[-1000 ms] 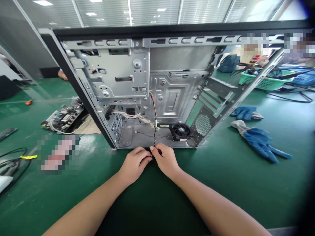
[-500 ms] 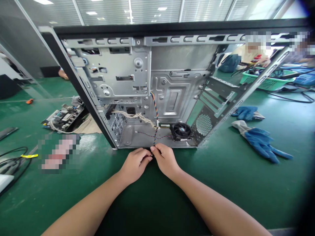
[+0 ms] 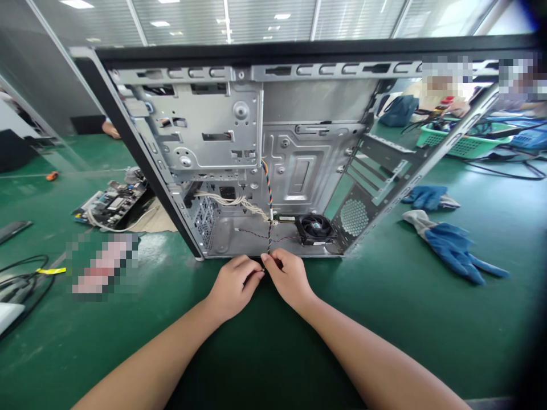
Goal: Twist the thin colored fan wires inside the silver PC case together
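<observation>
An open computer case (image 3: 301,171) stands upright in front of me on the green table. From its drive cage a twisted multicoloured cable (image 3: 269,196) runs down to my fingers at the case's lower front edge. My right hand (image 3: 288,278) is closed, pinching this cable between thumb and fingers. Close beside it, my left hand (image 3: 235,285) is closed too, its fingertips at the cable's end, which is mostly hidden. Inside on the case floor sit a black CPU cooler fan (image 3: 316,228) and a memory stick (image 3: 285,218). A bundle of white wires (image 3: 231,200) comes in from the left.
Left of the case lie a circuit board (image 3: 113,202), an orange object (image 3: 52,176) and black cables (image 3: 25,279). On the right are blue work gloves (image 3: 453,247) and a green basket (image 3: 465,141) of cables. Other people sit at the far right.
The cable has shifted very slightly to the left inside the case. Both hands stay almost in place, still holding at the cable's end.
</observation>
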`<state>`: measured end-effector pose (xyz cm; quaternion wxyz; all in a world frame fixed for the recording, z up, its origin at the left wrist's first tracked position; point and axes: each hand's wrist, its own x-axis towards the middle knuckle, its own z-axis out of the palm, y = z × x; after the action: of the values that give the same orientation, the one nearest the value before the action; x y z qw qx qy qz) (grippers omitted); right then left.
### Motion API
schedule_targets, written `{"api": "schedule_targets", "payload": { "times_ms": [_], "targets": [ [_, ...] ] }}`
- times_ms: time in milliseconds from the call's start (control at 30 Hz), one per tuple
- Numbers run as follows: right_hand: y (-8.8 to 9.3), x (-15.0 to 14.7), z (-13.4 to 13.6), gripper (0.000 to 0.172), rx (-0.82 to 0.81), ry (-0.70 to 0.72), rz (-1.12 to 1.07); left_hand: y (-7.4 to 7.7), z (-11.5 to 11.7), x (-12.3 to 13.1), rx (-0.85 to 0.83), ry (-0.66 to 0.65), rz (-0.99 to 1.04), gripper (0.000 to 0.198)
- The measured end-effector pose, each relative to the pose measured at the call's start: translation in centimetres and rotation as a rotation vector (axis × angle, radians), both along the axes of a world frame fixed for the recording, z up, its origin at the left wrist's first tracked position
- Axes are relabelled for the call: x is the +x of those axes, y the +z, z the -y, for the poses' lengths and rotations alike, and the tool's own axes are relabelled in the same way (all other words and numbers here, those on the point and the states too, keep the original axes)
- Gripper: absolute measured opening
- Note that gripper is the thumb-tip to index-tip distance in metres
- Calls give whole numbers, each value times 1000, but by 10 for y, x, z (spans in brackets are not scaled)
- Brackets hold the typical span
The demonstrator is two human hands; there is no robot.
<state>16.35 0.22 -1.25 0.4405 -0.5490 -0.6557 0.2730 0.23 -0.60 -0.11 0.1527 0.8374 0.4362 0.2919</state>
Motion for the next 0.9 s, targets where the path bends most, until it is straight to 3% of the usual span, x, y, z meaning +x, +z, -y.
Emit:
{"api": "schedule_targets", "payload": {
  "times_ms": [700, 900],
  "targets": [
    [2, 0, 0, 33, 29, 77, -10, 6, 0, 2, -104, 8, 104, 13],
    [1, -1, -1, 36, -8, 45, -13, 3, 1, 2, -60, 8, 72, 13]
  ]
}}
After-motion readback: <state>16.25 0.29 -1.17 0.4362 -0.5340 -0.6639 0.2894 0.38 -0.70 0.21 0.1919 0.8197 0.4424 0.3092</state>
